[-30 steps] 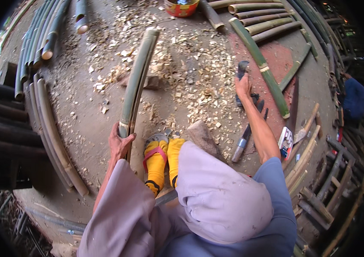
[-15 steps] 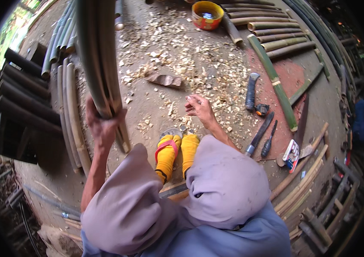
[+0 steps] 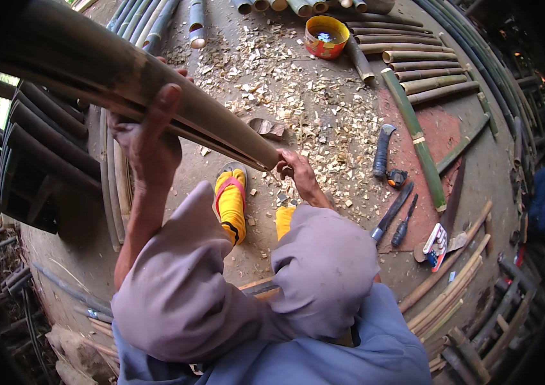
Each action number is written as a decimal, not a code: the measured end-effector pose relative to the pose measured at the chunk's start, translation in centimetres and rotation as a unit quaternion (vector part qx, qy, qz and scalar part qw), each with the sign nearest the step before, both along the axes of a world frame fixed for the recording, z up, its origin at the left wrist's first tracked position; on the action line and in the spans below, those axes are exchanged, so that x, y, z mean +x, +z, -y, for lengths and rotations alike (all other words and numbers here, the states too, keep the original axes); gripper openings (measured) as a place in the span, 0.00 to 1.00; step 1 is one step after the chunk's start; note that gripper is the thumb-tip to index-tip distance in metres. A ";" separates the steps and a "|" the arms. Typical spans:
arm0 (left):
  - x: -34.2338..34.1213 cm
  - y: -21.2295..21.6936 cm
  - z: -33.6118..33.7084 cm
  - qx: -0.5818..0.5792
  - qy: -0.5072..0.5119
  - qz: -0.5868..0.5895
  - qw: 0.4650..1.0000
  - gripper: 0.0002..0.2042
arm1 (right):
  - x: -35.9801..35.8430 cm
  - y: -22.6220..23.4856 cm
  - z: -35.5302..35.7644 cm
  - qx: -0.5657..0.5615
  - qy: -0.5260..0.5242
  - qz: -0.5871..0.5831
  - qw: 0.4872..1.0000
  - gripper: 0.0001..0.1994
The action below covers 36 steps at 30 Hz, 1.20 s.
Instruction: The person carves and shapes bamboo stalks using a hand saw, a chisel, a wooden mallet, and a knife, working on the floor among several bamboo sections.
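The long split bamboo culm (image 3: 125,83) runs aslant from the upper left, lifted off the floor, its cut lower end just above the person's feet. The left hand (image 3: 147,138) grips it from below partway along, fingers wrapped round the far side and the thumb pressed up against the near face. The right hand (image 3: 295,168) meets the culm's lower end, its fingers curled against the tip (whether they close fully round it I cannot tell).

Just under that end are two feet in yellow socks and sandals (image 3: 231,202), planted on the dirt floor (image 3: 176,173), and beyond the end lies a thick scatter of pale bamboo shavings (image 3: 292,83). To the right of the culm's tip, well apart from it, a dark-handled chopping knife (image 3: 383,149) lies beside a small orange tape measure (image 3: 397,178), with a long blade (image 3: 391,213) and a screwdriver (image 3: 404,224) a little nearer the person. Far beyond the tip stands a yellow-orange bucket (image 3: 326,36) among cut green bamboo poles (image 3: 413,138). Left of the culm, darker poles (image 3: 35,154) are stacked.
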<state>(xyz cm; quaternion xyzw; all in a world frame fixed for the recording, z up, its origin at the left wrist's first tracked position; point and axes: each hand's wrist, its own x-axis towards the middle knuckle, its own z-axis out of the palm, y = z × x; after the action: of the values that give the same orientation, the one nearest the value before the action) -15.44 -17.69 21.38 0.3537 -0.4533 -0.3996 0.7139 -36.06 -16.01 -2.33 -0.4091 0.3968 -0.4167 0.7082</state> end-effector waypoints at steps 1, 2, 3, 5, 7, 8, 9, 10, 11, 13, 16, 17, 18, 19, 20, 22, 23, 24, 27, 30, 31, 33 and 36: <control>0.3 -0.1 0.3 0.013 0.006 -0.002 1.000 0.20 | -0.7 0.4 -0.3 -0.028 0.034 -0.018 0.999 0.21; 0.4 -0.2 0.7 0.019 0.022 -0.022 0.999 0.20 | -1.2 0.7 -0.5 -0.055 0.069 -0.036 0.995 0.19; 1.0 -0.7 1.1 0.018 0.027 -0.033 0.999 0.19 | -0.9 1.1 -0.9 -0.078 0.073 -0.075 0.991 0.16; 2.1 -0.9 1.5 0.021 0.033 -0.050 0.998 0.19 | 0.2 2.1 -1.5 -0.125 0.082 -0.144 0.978 0.12; 3.6 -0.9 1.6 0.031 0.038 -0.068 0.996 0.19 | 1.3 1.7 -1.2 -0.186 0.066 -0.146 0.969 0.10; 4.8 -0.8 1.6 0.033 0.057 -0.049 0.997 0.21 | 2.0 1.8 -1.1 -0.217 0.058 -0.144 0.964 0.08; 6.2 -0.8 1.7 0.034 0.074 -0.031 0.996 0.24 | 1.6 2.1 -0.5 -0.266 0.081 -0.228 0.933 0.06; 7.1 -1.1 2.1 0.035 0.083 -0.020 0.996 0.26 | 0.4 1.6 0.2 -0.310 0.080 -0.288 0.903 0.05; 8.8 0.1 1.7 0.031 0.118 -0.019 0.992 0.26 | 0.2 1.1 1.1 -0.358 0.085 -0.333 0.868 0.05; 13.2 2.3 0.5 0.013 0.169 -0.046 0.984 0.26 | -1.1 -0.2 2.8 -0.466 0.088 -0.442 0.762 0.04; 17.7 2.9 0.3 -0.014 0.259 -0.037 0.965 0.27 | -6.2 -1.8 4.1 -0.458 0.118 -0.597 0.648 0.04; 20.4 3.0 -0.2 -0.020 0.281 -0.002 0.959 0.28 | -6.4 -1.5 4.3 -0.483 0.167 -0.596 0.620 0.04; 22.2 2.2 -0.8 -0.079 0.341 0.206 0.914 0.26 | -6.7 -1.4 3.8 -0.504 0.214 -0.592 0.591 0.04; 24.1 1.0 -1.9 -0.129 0.386 0.402 0.820 0.24 | -6.3 -0.9 3.6 -0.523 0.265 -0.585 0.560 0.05; 25.8 0.4 -3.1 -0.171 0.411 0.578 0.684 0.23 | -5.7 0.1 4.4 -0.617 0.283 -0.522 0.517 0.04; 28.2 -0.6 -4.9 -0.033 0.360 0.344 0.867 0.21 | -4.4 3.8 8.1 -0.774 0.302 -0.379 0.407 0.04; 29.0 -1.7 -6.1 -0.039 0.370 0.504 0.779 0.22 | -3.6 6.3 10.7 -0.822 0.290 -0.337 0.356 0.04; 29.2 -1.9 -7.1 -0.021 0.364 0.569 0.737 0.22 | -2.6 9.6 13.5 -0.849 0.262 -0.322 0.327 0.05; 29.2 -4.6 -8.3 -0.007 0.342 0.773 0.535 0.18 | -2.3 20.2 20.6 -0.814 0.126 -0.437 0.363 0.08; 22.2 -5.6 -6.2 0.138 0.286 0.450 0.835 0.21 | -3.4 25.5 24.0 -0.691 -0.053 -0.475 0.542 0.11; 21.0 -5.4 -5.8 0.157 0.245 0.428 0.856 0.23 | -3.4 25.8 24.1 -0.640 -0.088 -0.448 0.618 0.13; 19.0 -6.0 -5.2 0.179 0.197 0.438 0.859 0.26 | -3.2 23.8 23.0 -0.506 -0.106 -0.355 0.779 0.15; 17.6 -5.7 -6.1 0.152 0.223 0.670 0.691 0.26 | 0.6 14.3 16.3 -0.142 -0.107 -0.045 0.983 0.24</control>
<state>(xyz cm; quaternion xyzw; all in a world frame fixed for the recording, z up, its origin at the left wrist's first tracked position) 2.13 -11.60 15.66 0.7222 -0.6520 0.0514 0.2250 -35.50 -32.36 11.95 -0.4787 0.4064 -0.5234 0.5760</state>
